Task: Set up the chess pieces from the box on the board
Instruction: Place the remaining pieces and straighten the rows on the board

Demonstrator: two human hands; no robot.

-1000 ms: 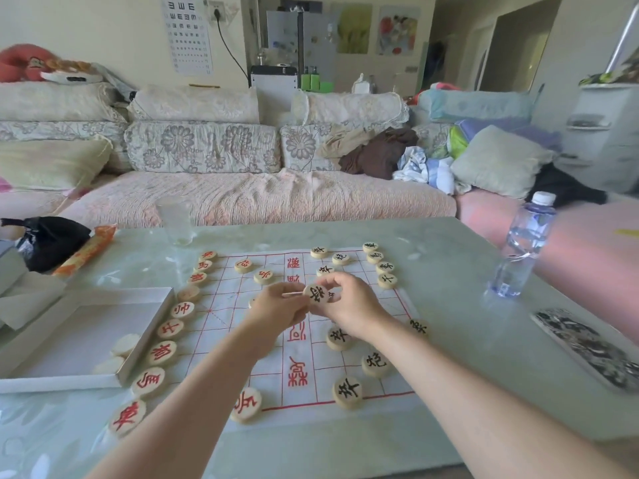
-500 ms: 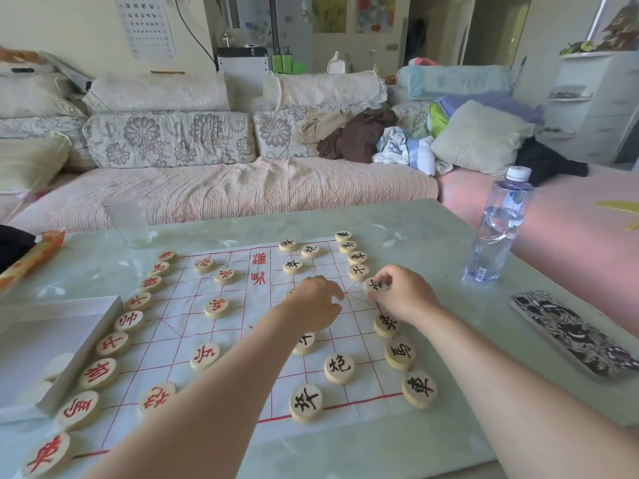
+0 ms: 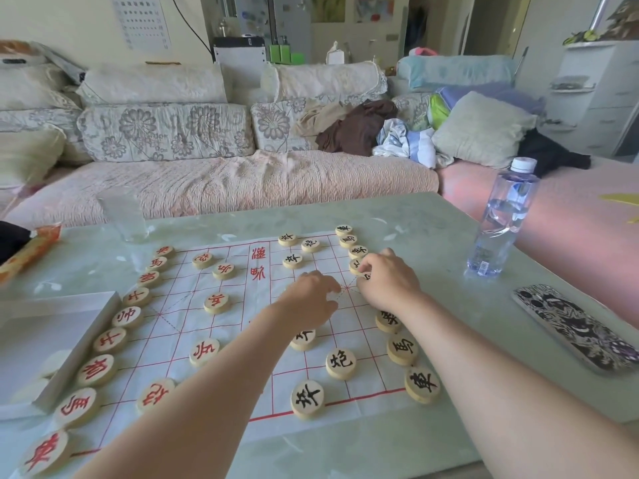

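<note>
A white paper board (image 3: 166,326) with red grid lines lies on the pale green table (image 3: 432,243). Red-lettered round pieces (image 3: 128,316) line its left edge, and black-lettered pieces (image 3: 401,349) run down its right edge. My right hand (image 3: 387,281) pinches a black-lettered piece (image 3: 366,276) low over the right edge, just below the black piece (image 3: 354,266) in that line. My left hand (image 3: 311,295) hovers beside it over the board, fingers curled downward; whatever is under them is hidden. The white box (image 3: 69,357) sits at the left with a few pale pieces (image 3: 52,363) inside.
A water bottle (image 3: 501,219) stands at the right of the table. A patterned phone (image 3: 581,326) lies near the right edge. A clear glass (image 3: 122,216) stands at the back left, an orange packet (image 3: 31,250) beside it. A sofa (image 3: 224,181) runs behind the table.
Both hands moved from the board's middle toward its right edge. My right hand carried the black-lettered piece down to the right column. The view has shifted right.
</note>
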